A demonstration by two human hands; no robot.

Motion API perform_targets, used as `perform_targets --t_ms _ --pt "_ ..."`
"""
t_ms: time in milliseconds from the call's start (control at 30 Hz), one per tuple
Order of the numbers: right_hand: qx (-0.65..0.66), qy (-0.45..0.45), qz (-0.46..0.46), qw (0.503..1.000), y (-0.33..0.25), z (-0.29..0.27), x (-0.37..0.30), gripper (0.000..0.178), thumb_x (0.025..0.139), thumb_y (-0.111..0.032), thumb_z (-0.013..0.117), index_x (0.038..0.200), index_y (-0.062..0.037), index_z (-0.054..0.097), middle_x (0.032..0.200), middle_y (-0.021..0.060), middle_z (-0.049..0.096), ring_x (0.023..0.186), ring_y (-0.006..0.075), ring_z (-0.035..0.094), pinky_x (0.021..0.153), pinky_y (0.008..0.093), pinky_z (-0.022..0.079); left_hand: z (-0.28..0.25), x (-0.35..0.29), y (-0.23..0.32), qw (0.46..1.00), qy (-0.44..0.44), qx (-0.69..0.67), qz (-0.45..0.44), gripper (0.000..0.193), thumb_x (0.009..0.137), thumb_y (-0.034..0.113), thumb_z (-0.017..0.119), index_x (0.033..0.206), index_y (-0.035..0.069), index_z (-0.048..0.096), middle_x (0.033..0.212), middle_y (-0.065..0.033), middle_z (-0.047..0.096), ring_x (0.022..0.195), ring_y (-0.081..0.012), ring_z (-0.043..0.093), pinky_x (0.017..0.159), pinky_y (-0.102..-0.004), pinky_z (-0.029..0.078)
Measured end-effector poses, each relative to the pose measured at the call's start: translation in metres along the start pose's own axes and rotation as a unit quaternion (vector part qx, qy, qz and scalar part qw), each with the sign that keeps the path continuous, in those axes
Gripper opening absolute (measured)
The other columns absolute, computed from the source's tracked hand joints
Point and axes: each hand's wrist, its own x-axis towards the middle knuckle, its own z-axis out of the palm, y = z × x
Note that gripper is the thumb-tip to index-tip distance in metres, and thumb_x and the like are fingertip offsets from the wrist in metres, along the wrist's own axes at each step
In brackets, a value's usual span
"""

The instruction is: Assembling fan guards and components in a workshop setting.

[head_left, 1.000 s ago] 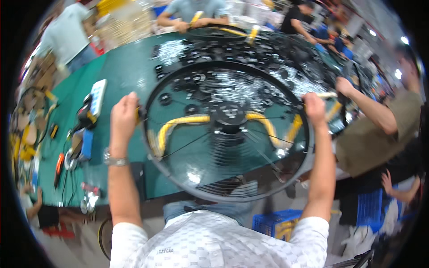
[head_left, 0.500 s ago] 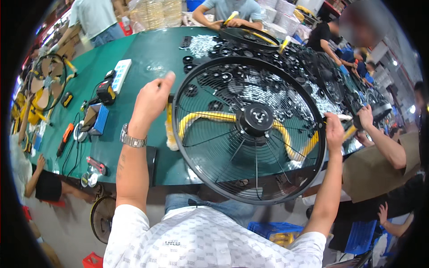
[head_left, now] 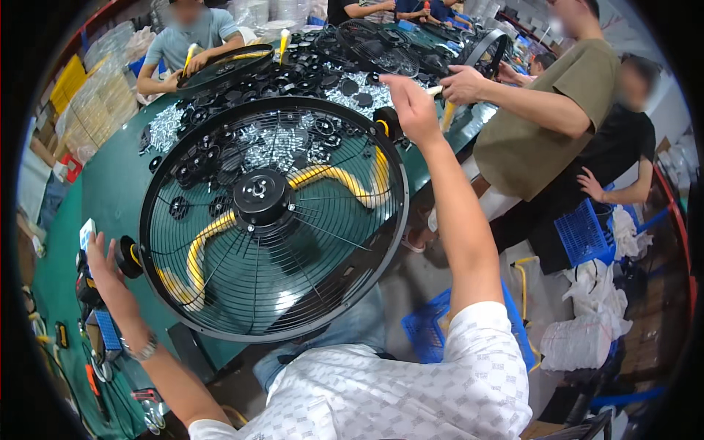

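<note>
Right at the near edge of the green tabletop (head_left: 110, 183) is the black fan (head_left: 260, 196), a curved yellow tube (head_left: 196, 268) showing through its grille. The left hand (head_left: 111, 275) is beside the left knob (head_left: 130, 257), fingers spread. The right hand (head_left: 415, 111) is by the right knob (head_left: 389, 123), fingers extended and not wrapped around it; whether either hand touches, I cannot tell. Silvery small parts (head_left: 165, 126) lie beyond.

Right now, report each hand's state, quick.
Left hand: open, beside the round black side knob of the round black wire fan frame; contact unclear.
Right hand: open, beside the frame's opposite round black knob; contact unclear.
</note>
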Motion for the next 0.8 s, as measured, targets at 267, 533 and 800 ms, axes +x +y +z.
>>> perform_targets --t_ms 267,533,800 --pt "-0.102 -0.374 0.267 0.882 0.011 0.004 0.027 0.025 0.093 -0.021 0.054 0.092 -0.001 0.069 0.085 0.0133 0.069 0.08 0.0245 0.066 0.07 0.0349 0.051 0.014 0.009 -0.03 0.974 -0.058 0.146 0.161 0.036 0.104 0.028 0.046 0.113 -0.005 0.06 0.103 -0.0113 0.063 0.089 -0.0144 0.06 0.082 -0.0268 0.047" --pt "-0.139 -0.073 0.104 0.982 0.012 0.014 0.026 0.044 0.093 -0.04 0.057 0.1 0.0026 0.067 0.102 0.0195 0.069 0.095 0.0354 0.066 0.085 0.039 0.051 0.014 -0.007 -0.026 0.934 -0.012 0.174 0.31 0.037 0.104 0.022 0.041 0.128 -0.002 0.054 0.131 -0.0153 0.057 0.122 -0.0247 0.052 0.107 -0.0371 0.036" --pt "-0.211 -0.102 -0.228 0.945 0.019 0.007 -0.021 0.01 0.09 -0.006 0.055 0.094 -0.0008 0.061 0.092 0.0142 0.061 0.081 0.0315 0.058 0.073 0.0416 0.048 0.015 0.019 0.007 0.961 -0.115 0.25 0.027 0.053 0.101 0.041 0.046 0.091 -0.008 0.065 0.077 -0.0114 0.065 0.074 -0.0179 0.057 0.069 -0.0343 0.045"
